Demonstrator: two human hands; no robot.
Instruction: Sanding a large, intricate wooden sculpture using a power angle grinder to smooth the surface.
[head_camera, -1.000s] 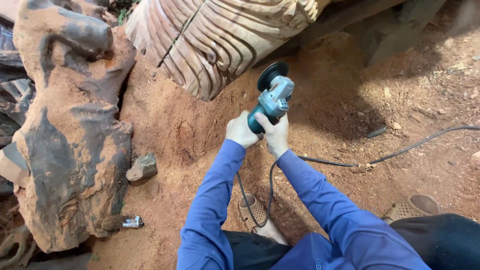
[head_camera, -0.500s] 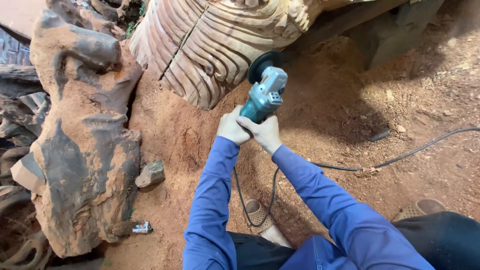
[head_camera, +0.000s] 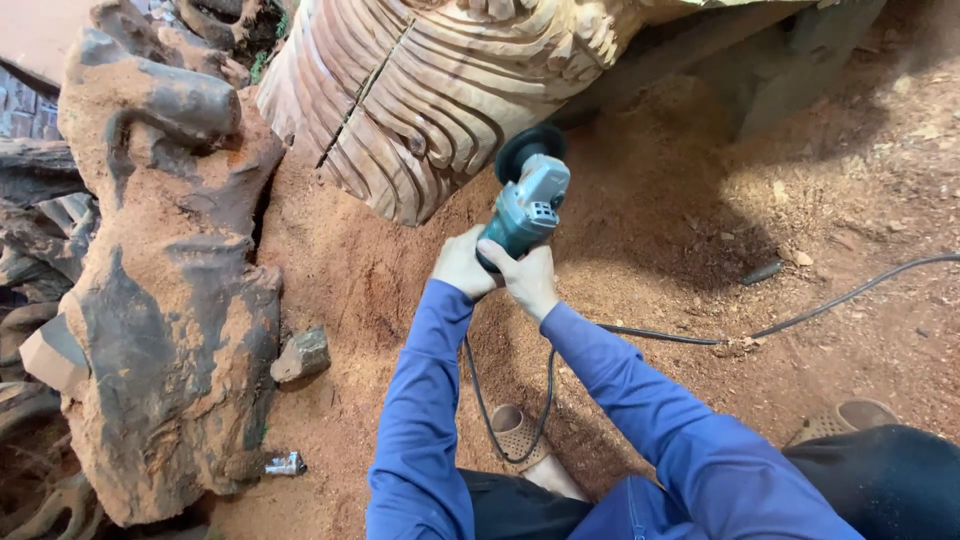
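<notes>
Both my hands grip a teal angle grinder (head_camera: 528, 205). My left hand (head_camera: 461, 265) wraps the left side of its body and my right hand (head_camera: 526, 277) holds it from the right, both in long blue sleeves. The grinder's black disc guard (head_camera: 526, 148) sits close against the lower edge of a large pale wood carving (head_camera: 430, 90) with deep curved grooves and a dark crack. A black power cord (head_camera: 700, 335) trails from the tool across the ground to the right.
A big dark, dust-coated root stump (head_camera: 165, 300) stands at the left. Reddish sawdust (head_camera: 350, 290) covers the ground. A small wood chunk (head_camera: 300, 355) and a small metal piece (head_camera: 285, 464) lie by the stump. My sandalled feet (head_camera: 518, 432) are below.
My hands have carried the grinder up and to the left, bringing its disc from clear of the carving to right against its grooved lower edge.
</notes>
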